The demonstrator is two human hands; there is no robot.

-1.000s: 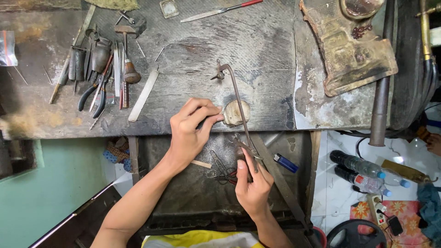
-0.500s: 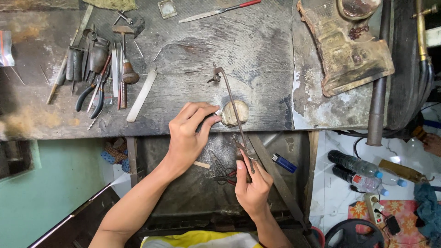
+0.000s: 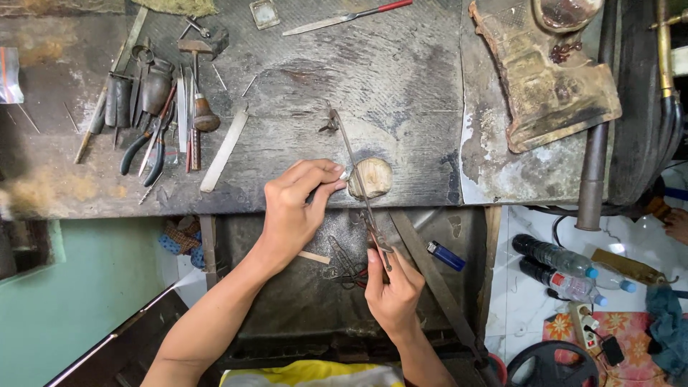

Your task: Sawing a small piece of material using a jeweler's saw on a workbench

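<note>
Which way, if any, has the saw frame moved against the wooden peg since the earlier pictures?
Barely: the saw frame held by the right hand still crosses the wooden peg on the bench, within head-camera shift.

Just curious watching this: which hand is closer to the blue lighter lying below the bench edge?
Right. The right hand, gripping the thin metal saw frame, sits just left of the blue lighter; the left hand is farther left, up at the bench edge.
</note>
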